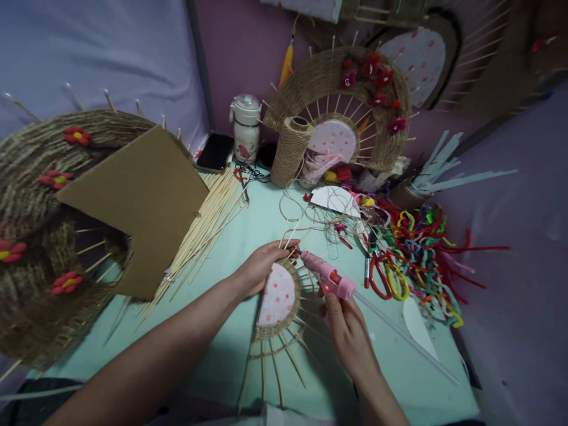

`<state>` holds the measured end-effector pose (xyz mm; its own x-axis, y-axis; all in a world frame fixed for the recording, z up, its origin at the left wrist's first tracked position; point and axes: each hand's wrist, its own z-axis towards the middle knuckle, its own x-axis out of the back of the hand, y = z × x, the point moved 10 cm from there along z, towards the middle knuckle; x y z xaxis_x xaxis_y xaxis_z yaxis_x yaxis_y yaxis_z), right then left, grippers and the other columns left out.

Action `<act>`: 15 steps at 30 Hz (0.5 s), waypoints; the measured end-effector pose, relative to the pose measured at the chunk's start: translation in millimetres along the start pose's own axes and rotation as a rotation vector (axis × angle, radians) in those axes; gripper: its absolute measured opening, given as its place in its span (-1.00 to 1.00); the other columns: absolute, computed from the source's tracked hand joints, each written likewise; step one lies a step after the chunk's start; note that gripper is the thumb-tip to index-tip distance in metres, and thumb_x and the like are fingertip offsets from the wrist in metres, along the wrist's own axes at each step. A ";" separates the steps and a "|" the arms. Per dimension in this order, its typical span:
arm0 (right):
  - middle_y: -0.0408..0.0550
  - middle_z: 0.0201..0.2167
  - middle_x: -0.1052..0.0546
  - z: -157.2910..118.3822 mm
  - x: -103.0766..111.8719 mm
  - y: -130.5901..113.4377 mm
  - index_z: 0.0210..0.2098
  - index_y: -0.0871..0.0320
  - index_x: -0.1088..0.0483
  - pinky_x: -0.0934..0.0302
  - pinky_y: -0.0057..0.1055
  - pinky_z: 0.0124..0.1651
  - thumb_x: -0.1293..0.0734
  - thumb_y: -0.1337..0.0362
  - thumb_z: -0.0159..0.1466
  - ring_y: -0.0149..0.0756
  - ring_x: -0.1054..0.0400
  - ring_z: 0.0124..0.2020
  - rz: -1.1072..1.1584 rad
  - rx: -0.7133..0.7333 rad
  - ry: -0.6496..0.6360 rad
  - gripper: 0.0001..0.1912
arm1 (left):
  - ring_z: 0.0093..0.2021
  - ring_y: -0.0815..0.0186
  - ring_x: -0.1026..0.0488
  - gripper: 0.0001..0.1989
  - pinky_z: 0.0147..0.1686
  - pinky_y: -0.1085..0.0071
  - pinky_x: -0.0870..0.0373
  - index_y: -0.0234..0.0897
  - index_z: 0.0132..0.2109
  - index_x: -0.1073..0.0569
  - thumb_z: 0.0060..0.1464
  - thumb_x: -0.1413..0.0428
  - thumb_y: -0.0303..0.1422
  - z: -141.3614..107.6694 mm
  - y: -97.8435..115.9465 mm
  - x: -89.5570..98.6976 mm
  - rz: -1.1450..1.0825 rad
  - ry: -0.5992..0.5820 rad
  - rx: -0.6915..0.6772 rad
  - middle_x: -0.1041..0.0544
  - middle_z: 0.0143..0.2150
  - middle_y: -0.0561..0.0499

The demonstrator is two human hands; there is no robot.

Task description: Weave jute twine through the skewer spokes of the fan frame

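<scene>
My left hand point(261, 263) is closed on the upper end of a half-round woven fan piece point(280, 296), which has a pink-dotted fabric centre, a twine rim and thin sticks radiating outward. In my right hand point(344, 331) is a pink hot glue gun point(326, 275), its small light glowing orange-red and a long clear glue stick point(399, 331) trailing from its back. The gun's nozzle points at the sticks beside my left fingertips. Whether it touches them I cannot tell.
Bundled thin sticks point(208, 225) and a cut cardboard sheet point(146, 207) lie left. Behind stand a twine spool point(290, 151), a white bottle point(246, 130) and a large woven fan point(381, 106). Red-handled scissors point(379, 275) and colourful pipe cleaners point(426, 248) are at right.
</scene>
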<state>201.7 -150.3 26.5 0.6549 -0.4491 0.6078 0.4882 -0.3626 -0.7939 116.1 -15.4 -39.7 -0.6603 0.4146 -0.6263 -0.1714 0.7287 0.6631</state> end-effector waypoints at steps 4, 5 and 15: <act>-0.06 -0.55 -0.44 -0.5 0.2 2.6 -0.32 0.16 -0.43 -0.25 -0.34 -0.34 -0.08 0.02 0.29 -0.21 -0.34 -0.42 -0.009 -0.009 -0.005 -0.58 | -0.26 0.34 -0.45 -0.69 -0.13 0.41 -0.25 -0.37 -0.11 -0.53 -0.07 -0.13 -0.50 -0.2 -0.5 0.3 0.007 0.001 0.005 -0.57 -0.25 -0.08; -0.05 -0.53 -0.45 -0.5 -0.1 3.2 -0.32 0.17 -0.42 -0.25 -0.33 -0.33 -0.08 0.02 0.30 -0.21 -0.34 -0.42 -0.011 -0.013 -0.008 -0.58 | -0.26 0.34 -0.45 -0.69 -0.13 0.41 -0.25 -0.37 -0.11 -0.53 -0.07 -0.13 -0.51 -0.3 -0.4 0.4 0.008 0.001 0.006 -0.57 -0.24 -0.09; -0.07 -0.54 -0.43 -4.0 -0.3 1.4 -0.24 0.18 -0.42 -0.25 -0.37 -0.36 -0.06 0.01 0.30 -0.24 -0.33 -0.44 -0.029 -0.027 -0.043 -0.56 | -0.22 0.34 -0.45 -0.71 -0.13 0.43 -0.27 -0.36 -0.12 -0.53 -0.05 -0.12 -0.52 -0.1 -0.8 -0.5 -0.004 -0.016 0.005 -0.57 -0.21 -0.08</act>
<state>199.8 -154.0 25.2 0.6653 -0.4025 0.6288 0.4922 -0.3968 -0.7748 116.5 -16.3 -39.9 -0.6481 0.4204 -0.6351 -0.1698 0.7331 0.6586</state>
